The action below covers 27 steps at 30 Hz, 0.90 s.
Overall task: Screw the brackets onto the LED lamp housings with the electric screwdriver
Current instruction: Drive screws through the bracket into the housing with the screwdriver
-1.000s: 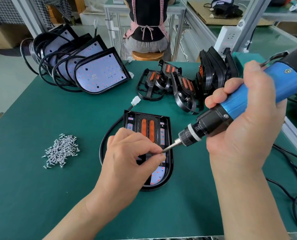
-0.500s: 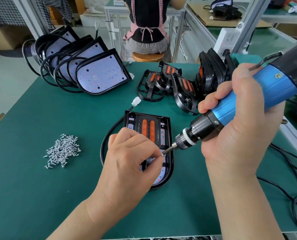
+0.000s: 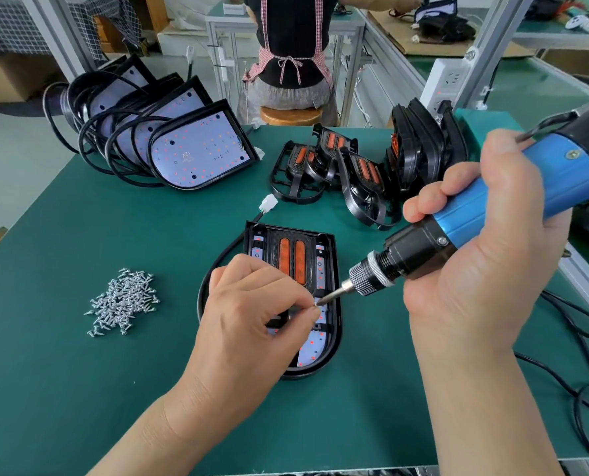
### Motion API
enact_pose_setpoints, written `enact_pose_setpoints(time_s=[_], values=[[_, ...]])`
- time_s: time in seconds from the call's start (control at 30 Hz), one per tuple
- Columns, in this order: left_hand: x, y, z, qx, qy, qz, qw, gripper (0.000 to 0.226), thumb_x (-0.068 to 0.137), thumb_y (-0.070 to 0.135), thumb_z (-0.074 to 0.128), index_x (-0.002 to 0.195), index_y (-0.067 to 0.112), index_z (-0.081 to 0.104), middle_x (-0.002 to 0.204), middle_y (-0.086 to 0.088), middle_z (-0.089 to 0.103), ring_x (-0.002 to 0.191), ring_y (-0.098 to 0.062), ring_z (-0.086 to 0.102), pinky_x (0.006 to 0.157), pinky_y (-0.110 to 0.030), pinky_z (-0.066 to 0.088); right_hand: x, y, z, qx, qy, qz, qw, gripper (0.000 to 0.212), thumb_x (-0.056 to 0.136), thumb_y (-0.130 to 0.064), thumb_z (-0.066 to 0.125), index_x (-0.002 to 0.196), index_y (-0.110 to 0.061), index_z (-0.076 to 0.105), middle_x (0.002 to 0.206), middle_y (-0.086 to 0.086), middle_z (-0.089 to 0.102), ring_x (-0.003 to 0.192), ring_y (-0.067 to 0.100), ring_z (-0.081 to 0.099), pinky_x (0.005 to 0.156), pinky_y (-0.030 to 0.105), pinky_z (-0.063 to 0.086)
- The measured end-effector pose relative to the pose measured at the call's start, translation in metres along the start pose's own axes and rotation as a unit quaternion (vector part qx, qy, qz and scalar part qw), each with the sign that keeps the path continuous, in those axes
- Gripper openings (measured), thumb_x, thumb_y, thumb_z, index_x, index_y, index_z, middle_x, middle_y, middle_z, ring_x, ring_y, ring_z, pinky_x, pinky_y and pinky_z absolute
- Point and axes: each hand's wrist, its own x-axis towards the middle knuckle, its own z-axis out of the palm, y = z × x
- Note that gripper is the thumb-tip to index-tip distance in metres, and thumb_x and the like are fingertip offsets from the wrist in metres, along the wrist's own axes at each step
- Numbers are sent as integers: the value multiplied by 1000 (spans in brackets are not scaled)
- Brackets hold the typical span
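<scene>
A black LED lamp housing (image 3: 334, 269) lies flat on the green mat, with a black bracket carrying two orange reflectors (image 3: 291, 255) set in it. My left hand (image 3: 251, 317) rests over the housing's lower half and pinches a small screw (image 3: 317, 304) at the bit tip. My right hand (image 3: 475, 269) grips the blue and black electric screwdriver (image 3: 458, 228), tilted down to the left, its bit touching that screw. The housing's lower left part is hidden under my left hand.
A heap of loose silver screws (image 3: 123, 300) lies to the left. Several lamp housings with coiled black cables (image 3: 196, 149) lean at the back left. Loose brackets (image 3: 358, 180) pile up at the back centre. Cables (image 3: 578, 379) trail at the right. A person (image 3: 291, 46) sits beyond the table.
The screwdriver has shifted slightly left and down, and its bit now meets the screw at my left fingertips. My left hand stays over the housing.
</scene>
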Motion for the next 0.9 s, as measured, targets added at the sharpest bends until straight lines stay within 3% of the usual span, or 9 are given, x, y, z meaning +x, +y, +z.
enact_pose_setpoints(time_s=[0.07, 0.27, 0.63, 0.8, 0.9], values=[[-1, 0, 0, -4, 0, -2, 1000, 13, 77, 19, 77, 67, 23, 69, 69, 17, 61, 86, -10, 52, 85, -29, 37, -3, -3, 4, 19, 58, -24, 998, 16, 95, -10, 60, 83, -10, 50, 57, 1, 50, 42, 18, 49, 50, 27, 43], [-3, 1, 1, -12, 5, -6, 1000, 15, 76, 17, 77, 66, 23, 68, 70, 17, 61, 86, -11, 53, 85, -27, 36, 1, -7, 7, 2, 78, -24, 997, 16, 95, -8, 61, 87, -8, 47, 57, -1, 49, 42, 17, 47, 50, 26, 42], [-2, 0, 4, -14, 12, -9, 1000, 14, 76, 19, 76, 65, 23, 68, 69, 16, 61, 86, -13, 53, 84, -30, 38, -2, -2, 6, -6, 71, -31, 997, 17, 95, -7, 62, 83, -9, 50, 57, 1, 49, 43, 19, 47, 51, 27, 42], [-3, -3, 9, -2, 43, 7, 999, 15, 74, 18, 77, 63, 18, 67, 67, 18, 61, 86, -10, 50, 76, -37, 46, -2, 4, 8, 1, 69, -23, 997, 13, 91, -9, 65, 89, -9, 51, 58, 1, 49, 43, 19, 46, 52, 27, 43], [-2, -8, 12, 19, 46, 27, 998, 16, 75, 16, 78, 63, 17, 68, 67, 18, 61, 83, -12, 51, 83, -32, 41, -1, 10, 9, -11, 62, -32, 998, 17, 91, -8, 65, 96, -5, 50, 58, 3, 48, 43, 20, 47, 53, 29, 43]])
